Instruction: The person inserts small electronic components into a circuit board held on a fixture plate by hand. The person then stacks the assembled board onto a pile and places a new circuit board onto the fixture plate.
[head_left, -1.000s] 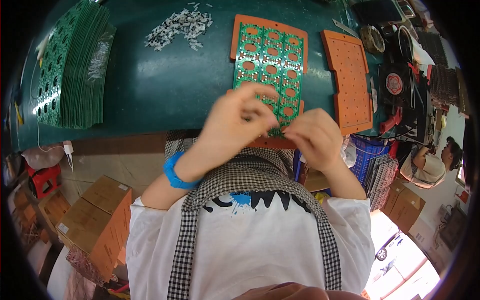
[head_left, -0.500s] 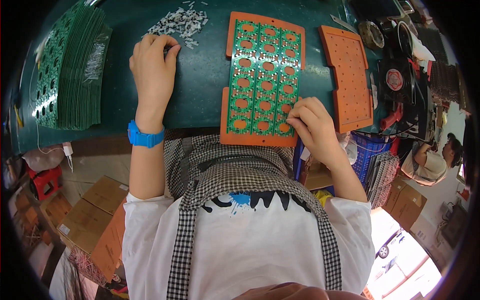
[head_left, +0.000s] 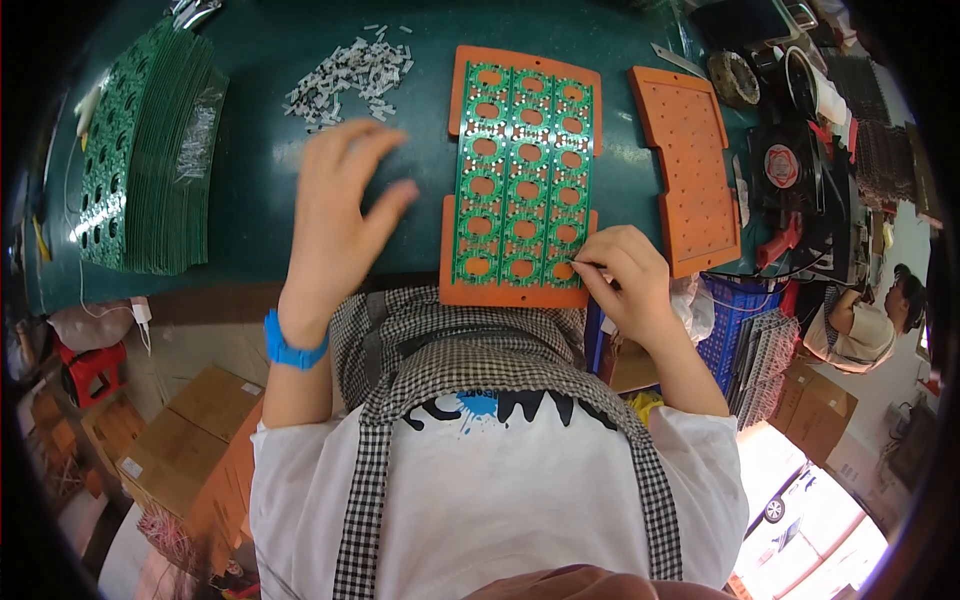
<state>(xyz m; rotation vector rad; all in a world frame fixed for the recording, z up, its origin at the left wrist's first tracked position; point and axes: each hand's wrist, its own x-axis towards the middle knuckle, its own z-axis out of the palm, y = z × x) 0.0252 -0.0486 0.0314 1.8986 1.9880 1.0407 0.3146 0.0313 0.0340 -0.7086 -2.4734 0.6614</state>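
Note:
A green circuit board panel (head_left: 508, 170) with rows of oval openings lies on an orange fixture tray (head_left: 480, 296) in front of me. At the panel's lower right corner, my right hand (head_left: 632, 280) is closed in a pinch; whatever sits between its fingertips is too small to name. To the left of the panel, my left hand (head_left: 345, 205) hangs over the table, thumb and fingers apart, slightly smeared by motion. I see nothing in it. Beyond its fingertips lies a loose pile of small white-and-clear parts (head_left: 355, 78).
A tall stack of green circuit boards (head_left: 165, 170) stands at the left of the green table. A second orange tray (head_left: 690, 170) lies to the right, with a tape roll (head_left: 735, 80) and a red-handled tool (head_left: 782, 243) past it. Another person (head_left: 860, 315) is at far right.
My left hand has drawn back from the pile of small parts toward the panel, and its fingers have spread. My right hand stays pinched at the panel's corner. The view has tilted slightly.

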